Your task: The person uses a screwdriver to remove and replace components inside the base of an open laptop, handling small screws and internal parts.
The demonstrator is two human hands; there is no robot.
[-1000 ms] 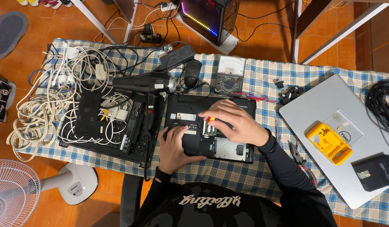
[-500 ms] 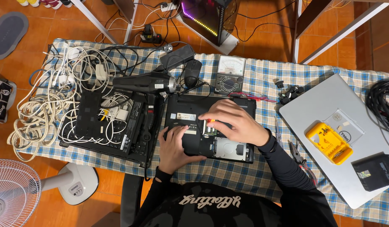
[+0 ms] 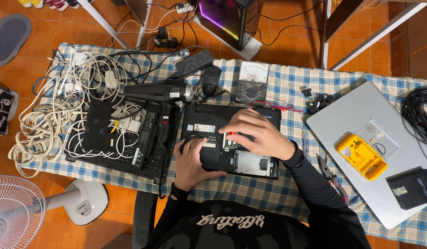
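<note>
A black laptop (image 3: 209, 121) lies upside down on the checked tablecloth, its bottom cover off and a silver hard drive (image 3: 254, 164) exposed at the near right. My left hand (image 3: 191, 159) rests flat on the laptop's near left part, fingers spread. My right hand (image 3: 259, 133) is over the open bay in the middle, fingertips pinched at a small green memory module (image 3: 230, 141). Whether the fingers grip it or only press it, I cannot tell.
A second dark laptop (image 3: 126, 138) with white cables (image 3: 47, 120) piled on it lies left. A black hair dryer (image 3: 160, 91), an analog multimeter (image 3: 252, 81), pliers (image 3: 326, 168), and a silver laptop (image 3: 361, 120) bearing a yellow bit case (image 3: 361, 157) and a black box (image 3: 413, 188) are around. A fan (image 3: 15, 216) stands on the floor.
Both hands stay on the laptop. The right hand's fingertips have shifted only slightly over the memory bay.
</note>
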